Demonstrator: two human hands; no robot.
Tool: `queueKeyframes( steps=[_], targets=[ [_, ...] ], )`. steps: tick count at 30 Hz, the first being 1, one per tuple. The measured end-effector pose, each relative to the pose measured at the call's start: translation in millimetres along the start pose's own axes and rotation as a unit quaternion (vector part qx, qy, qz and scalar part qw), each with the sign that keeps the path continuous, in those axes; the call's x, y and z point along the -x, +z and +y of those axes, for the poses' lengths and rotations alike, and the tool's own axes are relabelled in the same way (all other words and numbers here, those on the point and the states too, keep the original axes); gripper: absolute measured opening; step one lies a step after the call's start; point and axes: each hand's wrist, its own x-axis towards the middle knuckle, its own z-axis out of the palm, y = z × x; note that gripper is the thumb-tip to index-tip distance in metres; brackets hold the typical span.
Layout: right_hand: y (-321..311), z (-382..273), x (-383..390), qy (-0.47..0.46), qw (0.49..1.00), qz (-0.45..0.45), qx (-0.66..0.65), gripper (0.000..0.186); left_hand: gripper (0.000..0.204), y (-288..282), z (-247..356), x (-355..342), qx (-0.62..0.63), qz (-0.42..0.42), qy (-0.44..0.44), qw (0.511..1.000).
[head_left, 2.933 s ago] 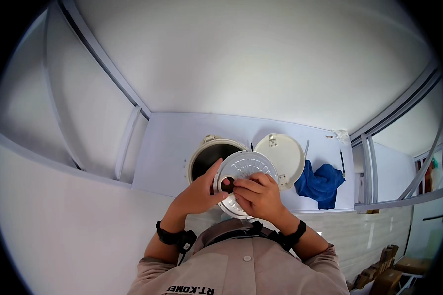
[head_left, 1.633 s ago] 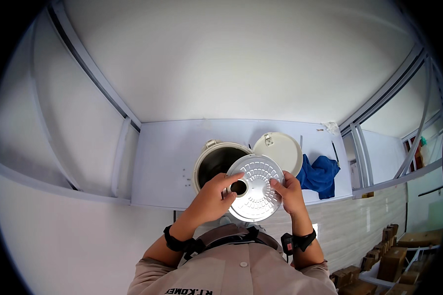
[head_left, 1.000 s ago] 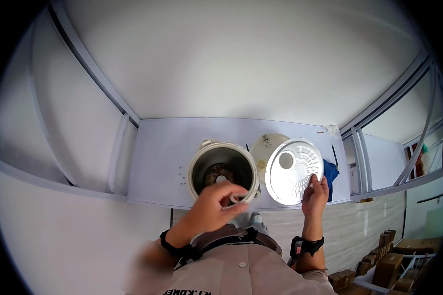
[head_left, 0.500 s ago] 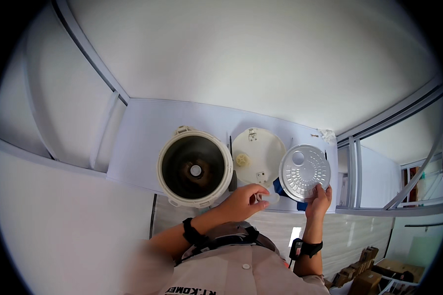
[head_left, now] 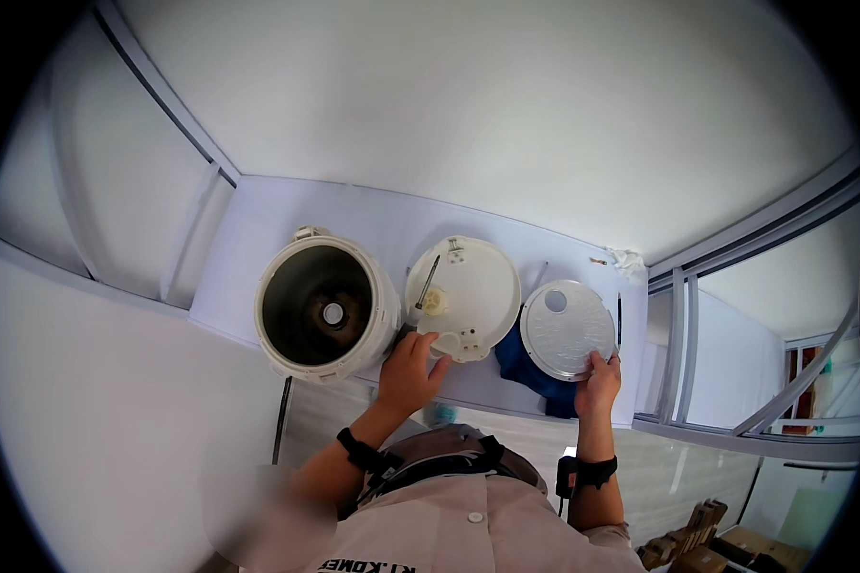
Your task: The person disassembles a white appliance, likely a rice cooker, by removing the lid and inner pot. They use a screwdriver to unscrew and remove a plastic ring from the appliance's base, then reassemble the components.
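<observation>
My left hand is closed around a small translucent white piece, its kind unclear, over the near edge of a round cream lid. On that lid lie a screwdriver and a small round yellowish plastic part. My right hand grips the near right rim of a round silver metal plate, which has a round opening near its top. Beneath the plate, a blue cloth shows at the left and lower edges. Left of the lid stands an open cream cooker body with a dark inside.
The white table backs onto a pale wall. At its right end are a crumpled white tissue, a small brownish piece and a thin dark rod. Metal-framed panels stand on both sides; cardboard boxes lie low right.
My left hand has moved left from beside the metal plate to the lid's near edge, still with the translucent piece. The plate has changed its tilt in my right hand. The whole view has shifted.
</observation>
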Motion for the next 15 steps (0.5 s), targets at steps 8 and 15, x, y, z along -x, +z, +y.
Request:
queueKeyframes(
  steps=[8, 15],
  targets=[
    [0.5, -2.6, -10.9, -0.027, 0.992, -0.055, 0.112, 0.051, 0.043, 25.2, 12.1, -11.5, -0.086, 0.065, 0.035, 0.993],
    [-7.8, -8.2, -21.4, -0.220, 0.876, -0.151, 0.402, 0.045, 0.044, 24.0, 22.0, -17.5, -0.114, 0.025, 0.015, 0.993]
  ],
)
